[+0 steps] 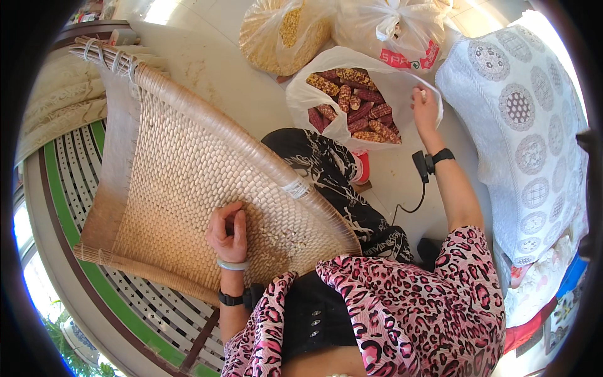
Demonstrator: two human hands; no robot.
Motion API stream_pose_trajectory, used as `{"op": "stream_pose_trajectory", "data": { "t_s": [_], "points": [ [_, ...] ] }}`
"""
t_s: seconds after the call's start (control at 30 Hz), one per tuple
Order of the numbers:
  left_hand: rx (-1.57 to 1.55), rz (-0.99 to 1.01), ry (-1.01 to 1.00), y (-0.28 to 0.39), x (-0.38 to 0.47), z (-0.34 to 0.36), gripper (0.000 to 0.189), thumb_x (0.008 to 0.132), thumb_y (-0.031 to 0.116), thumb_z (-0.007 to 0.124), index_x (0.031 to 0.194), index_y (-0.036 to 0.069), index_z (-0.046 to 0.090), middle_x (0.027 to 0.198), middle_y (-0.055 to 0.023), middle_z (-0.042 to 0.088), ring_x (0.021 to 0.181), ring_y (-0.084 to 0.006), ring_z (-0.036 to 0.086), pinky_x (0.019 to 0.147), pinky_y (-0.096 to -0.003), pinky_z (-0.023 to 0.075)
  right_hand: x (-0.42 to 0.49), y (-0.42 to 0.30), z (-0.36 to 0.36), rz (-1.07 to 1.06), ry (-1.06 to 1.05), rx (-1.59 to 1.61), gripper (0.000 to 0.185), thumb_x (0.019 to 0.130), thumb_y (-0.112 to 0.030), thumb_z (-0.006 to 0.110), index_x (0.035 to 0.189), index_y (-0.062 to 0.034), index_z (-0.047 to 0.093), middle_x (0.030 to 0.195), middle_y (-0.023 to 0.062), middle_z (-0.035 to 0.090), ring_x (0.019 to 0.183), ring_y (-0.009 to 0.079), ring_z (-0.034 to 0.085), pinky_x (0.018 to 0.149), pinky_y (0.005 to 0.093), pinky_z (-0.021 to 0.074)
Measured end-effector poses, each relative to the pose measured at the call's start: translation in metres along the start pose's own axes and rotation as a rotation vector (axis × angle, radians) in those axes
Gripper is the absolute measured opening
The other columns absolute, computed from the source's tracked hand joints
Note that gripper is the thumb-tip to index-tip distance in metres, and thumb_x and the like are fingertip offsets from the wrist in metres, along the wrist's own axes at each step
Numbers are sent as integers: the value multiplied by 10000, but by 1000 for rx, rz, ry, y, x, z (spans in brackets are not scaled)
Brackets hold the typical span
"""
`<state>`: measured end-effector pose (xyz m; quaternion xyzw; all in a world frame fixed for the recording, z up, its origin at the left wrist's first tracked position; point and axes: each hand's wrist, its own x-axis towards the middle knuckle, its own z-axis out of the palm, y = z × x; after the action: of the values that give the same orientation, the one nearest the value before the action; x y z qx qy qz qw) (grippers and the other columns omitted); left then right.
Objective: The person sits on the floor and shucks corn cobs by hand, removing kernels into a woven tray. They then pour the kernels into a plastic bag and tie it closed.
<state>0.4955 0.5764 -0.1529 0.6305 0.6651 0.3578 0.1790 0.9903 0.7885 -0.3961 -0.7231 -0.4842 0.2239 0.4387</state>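
A large woven winnowing basket (188,160) tilts across my lap, with some loose corn kernels (287,240) in its lower right part. Over the weave, my left hand (228,233) is loosely curled, thumb apart from the fingers, and nothing clear shows in it. My right hand (425,110) reaches forward to the right side of a white plastic bag (301,89). Its fingers are bent at the bag's rim; whether they pinch the plastic is hard to see. Inside the bag lie several dark red and yellow corn cobs (358,110).
Behind it stand a clear bag of yellow kernels (287,37) and a tied plastic bag (400,33). A cloth-covered seat (513,132) is at right; a green-edged patterned surface (155,320) lies left. A cable (414,200) hangs from my right wrist device.
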Motion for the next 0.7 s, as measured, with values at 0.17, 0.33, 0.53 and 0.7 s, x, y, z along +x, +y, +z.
{"op": "stream_pose_trajectory", "data": {
  "t_s": [0.17, 0.33, 0.53, 0.7],
  "points": [
    [40, 30, -10, 4, 10, 7, 138, 906, 5, 708, 1040, 34, 725, 790, -43, 614, 643, -137, 573, 592, -268, 451, -35, -19, 39, 112, -497, 63, 275, 1033, -295, 622, 1086, -25, 623, 993, 139, 717, 923, 244, 703, 802, 373, 553],
    [52, -11, -10, 5, 16, 8, 138, 902, -1, 707, 1034, 35, 726, 793, -43, 615, 644, -138, 574, 590, -263, 449, 0, -22, 116, -311, -281, -226, 210, 949, -199, 630, 1097, -52, 658, 1018, 242, 705, 993, 408, 679, 868, 483, 538],
    [26, 49, -9, -18, 26, -19, 134, 898, -20, 706, 1019, 29, 732, 789, -44, 609, 631, -131, 577, 574, -258, 445, 34, -31, 107, -333, -131, -545, 250, 955, -155, 581, 1136, -26, 695, 1132, 229, 703, 1109, 438, 633, 936, 492, 508],
    [1, 14, -21, -38, 29, -27, 141, 895, -28, 704, 1020, 31, 733, 791, -49, 610, 633, -131, 583, 572, -261, 449, 48, 4, 92, -333, -268, -471, 307, 992, -169, 505, 1223, -51, 671, 1219, 235, 684, 1159, 444, 616, 978, 491, 494]
  ]
}}
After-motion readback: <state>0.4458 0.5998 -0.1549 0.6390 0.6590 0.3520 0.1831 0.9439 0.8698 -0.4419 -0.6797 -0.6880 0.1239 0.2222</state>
